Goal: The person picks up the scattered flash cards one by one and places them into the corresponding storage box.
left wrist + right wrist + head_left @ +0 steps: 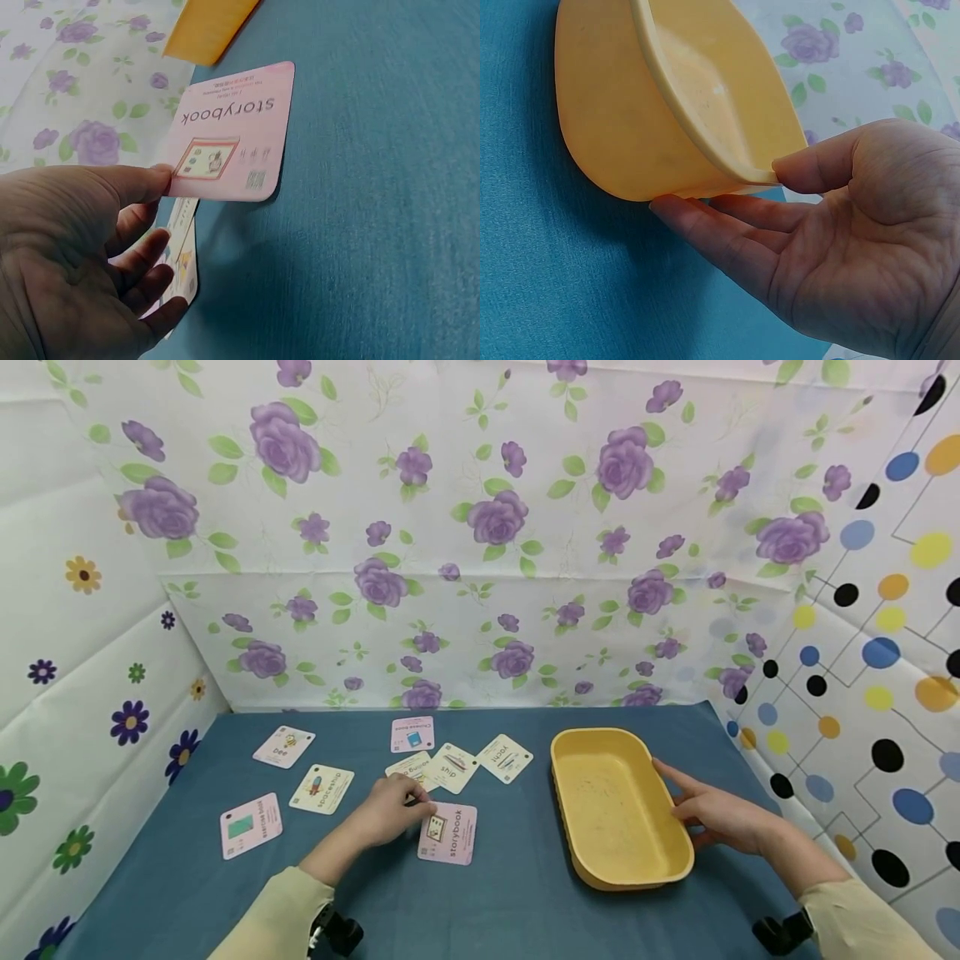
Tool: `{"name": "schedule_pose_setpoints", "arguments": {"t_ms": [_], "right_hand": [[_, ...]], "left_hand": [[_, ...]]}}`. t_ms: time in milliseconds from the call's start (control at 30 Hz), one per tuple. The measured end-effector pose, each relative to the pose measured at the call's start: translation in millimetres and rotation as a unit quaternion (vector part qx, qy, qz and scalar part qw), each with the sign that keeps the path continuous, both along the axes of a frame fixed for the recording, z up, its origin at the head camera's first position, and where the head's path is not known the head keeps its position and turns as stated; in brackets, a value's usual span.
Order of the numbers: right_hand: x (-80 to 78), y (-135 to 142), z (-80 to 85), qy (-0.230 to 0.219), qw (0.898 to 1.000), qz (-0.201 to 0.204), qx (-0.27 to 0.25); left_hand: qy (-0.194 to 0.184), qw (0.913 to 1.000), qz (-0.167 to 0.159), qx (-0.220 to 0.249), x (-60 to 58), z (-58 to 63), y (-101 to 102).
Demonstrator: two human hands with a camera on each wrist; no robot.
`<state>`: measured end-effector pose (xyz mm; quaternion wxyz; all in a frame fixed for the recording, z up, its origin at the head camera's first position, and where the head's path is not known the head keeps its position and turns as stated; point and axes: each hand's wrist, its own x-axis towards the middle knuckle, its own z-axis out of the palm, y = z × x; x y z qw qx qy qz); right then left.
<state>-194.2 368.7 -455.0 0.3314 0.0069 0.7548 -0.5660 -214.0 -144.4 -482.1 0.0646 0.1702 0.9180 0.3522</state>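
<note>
My left hand [392, 810] pinches the corner of a pink "storybook" card [447, 833] between thumb and forefinger. The left wrist view shows this card [229, 135] raised off the cloth, while the other fingers hang loosely curled below it. At the right, my right hand [723, 817] grips the long side of a yellow plastic basket [618, 881]. In the right wrist view the thumb lies on the rim of the basket [622, 112] and the fingers reach against its lower side. The basket holds nothing.
Beyond the left hand lie a pink "Chinese book" card [412, 735], a partly covered card [411, 767], a "ship" card [452, 768] and a "yacht" card [506, 758]. Farther left are bee [284, 747], spaceship [322, 789] and exercise book [251, 827] cards. Patterned sheets surround the blue table [517, 910].
</note>
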Motion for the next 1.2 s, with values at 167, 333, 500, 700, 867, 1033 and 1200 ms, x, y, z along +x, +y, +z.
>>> {"name": "schedule_pose_setpoints", "arguments": {"t_ms": [167,333,500,700,867,1033,1200], "right_hand": [[0.0,0,-0.3,-0.002,1.000,0.001,-0.002],[-0.4,1,-0.8,-0.003,1.000,0.002,-0.006],[-1.0,2,-1.4,-0.004,1.000,0.007,-0.012],[-1.3,4,-2.6,-0.006,1.000,0.002,-0.010],[-1.6,3,-2.0,-0.012,1.000,-0.005,-0.006],[-1.8,4,-1.7,-0.014,1.000,-0.007,-0.008],[-1.3,3,-0.6,-0.015,1.000,-0.006,-0.016]], "left_hand": [[0.000,0.9999,-0.015,0.001,-0.5,0.8,-4],[-0.011,0.9991,-0.034,0.023,-1.4,3.3,-7],[-0.039,0.9973,-0.040,0.048,-4.3,6.1,-6],[-0.036,0.9967,-0.026,0.068,-5.2,9.8,-1],[-0.019,0.9958,-0.009,0.089,-3.7,13.1,7],[-0.013,0.9938,-0.003,0.110,-4.5,15.1,16],[-0.015,0.9906,-0.006,0.136,-4.9,19.0,26]]}}
